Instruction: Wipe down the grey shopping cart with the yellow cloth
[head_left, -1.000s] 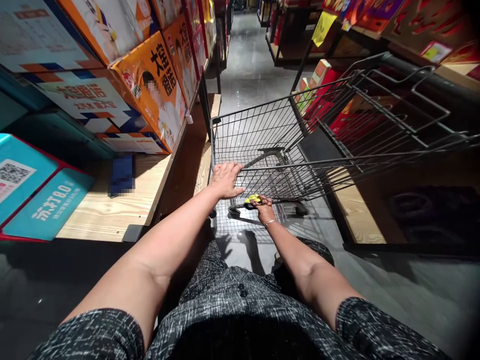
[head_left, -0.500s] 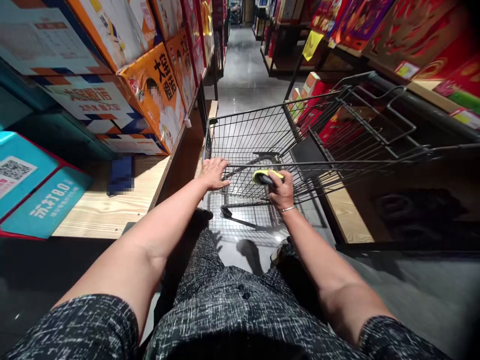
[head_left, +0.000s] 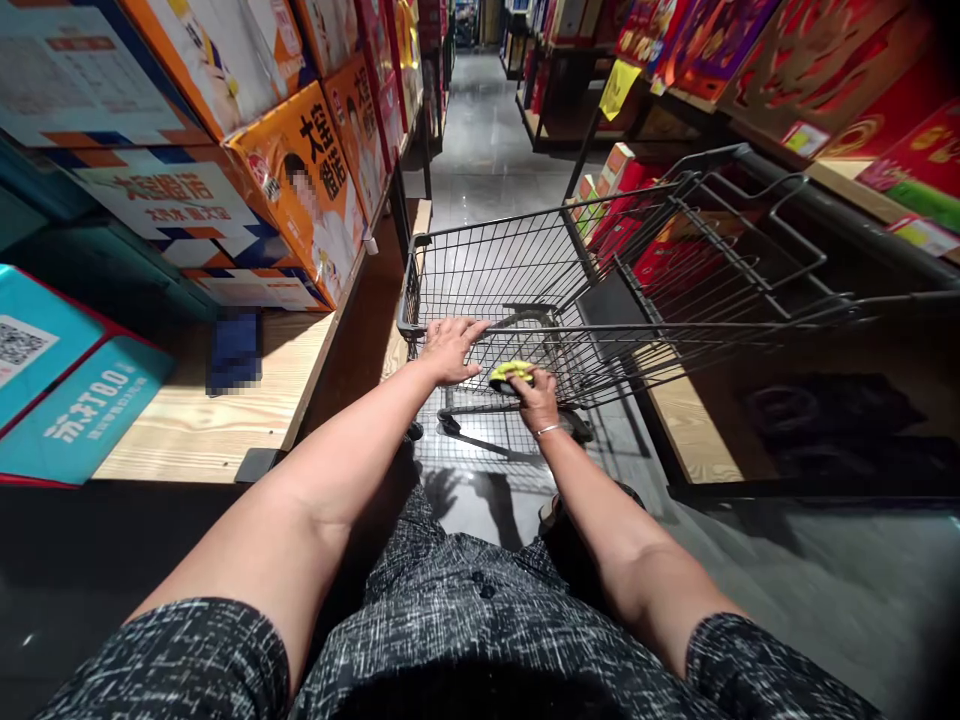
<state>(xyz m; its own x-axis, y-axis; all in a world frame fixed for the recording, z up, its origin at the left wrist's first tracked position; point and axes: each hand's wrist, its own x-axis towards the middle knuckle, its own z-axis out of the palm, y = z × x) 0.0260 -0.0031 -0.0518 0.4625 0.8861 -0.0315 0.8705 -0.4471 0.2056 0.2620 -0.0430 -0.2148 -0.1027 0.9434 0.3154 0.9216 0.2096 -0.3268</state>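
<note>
A dark wire shopping cart stands across the aisle in front of me. My left hand lies on the near-left corner of its top rail, with fingers stretched out and thumb apart. My right hand, with a thin bracelet at the wrist, is closed on a yellow-and-black handled pad. The pad is by the cart's near wire side, below the top rail. Its yellow part looks soft and crumpled; whether it touches the wires, I cannot tell. My fingers cover most of its dark handle.
On the left, a wooden shelf holds orange boxes, a turquoise box and a blurred dark blue item. Red gift boxes line the right shelf. A grey floor aisle runs ahead between the racks.
My right hand has moved left and slightly down with the pad, whose yellow side now shows more. The left hand has slid a little to the right along the rail.
</note>
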